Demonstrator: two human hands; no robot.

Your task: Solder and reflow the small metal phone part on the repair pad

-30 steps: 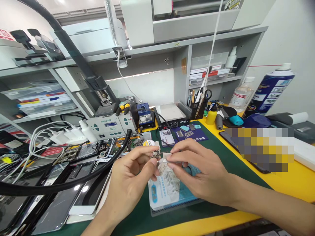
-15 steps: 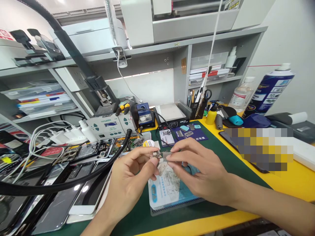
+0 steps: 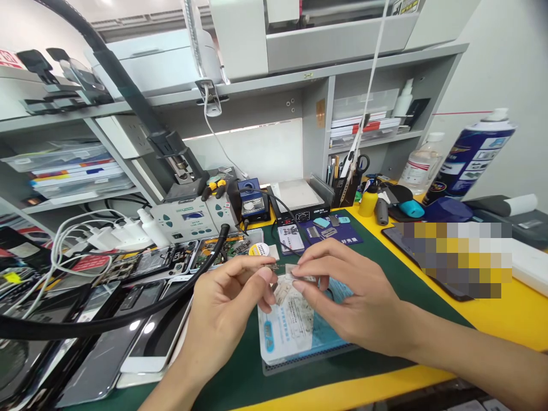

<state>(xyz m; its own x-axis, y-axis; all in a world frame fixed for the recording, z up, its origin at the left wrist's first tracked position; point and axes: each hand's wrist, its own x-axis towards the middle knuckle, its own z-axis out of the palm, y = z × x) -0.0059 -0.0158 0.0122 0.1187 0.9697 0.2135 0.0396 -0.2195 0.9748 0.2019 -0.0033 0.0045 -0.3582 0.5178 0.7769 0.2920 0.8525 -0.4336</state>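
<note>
Left hand (image 3: pixel 226 308) pinches the small board (image 3: pixel 271 267) while right hand (image 3: pixel 346 305) fingertips clamp a shield (image 3: pixel 295 270), needing precise alignment.

Navy card (image 3: pixel 338 234) at 12 o'clock from hands: white Chinese characters, "好壳霸" likely. Blue-white packet (image 3: pixel 291 328) under hands: small print, unreadable. Spray can (image 3: pixel 468 157) at 2 o'clock: label panels, illegible. Red sign (image 3: pixel 6 59) at 10 o'clock: cropped, unreadable.
</note>
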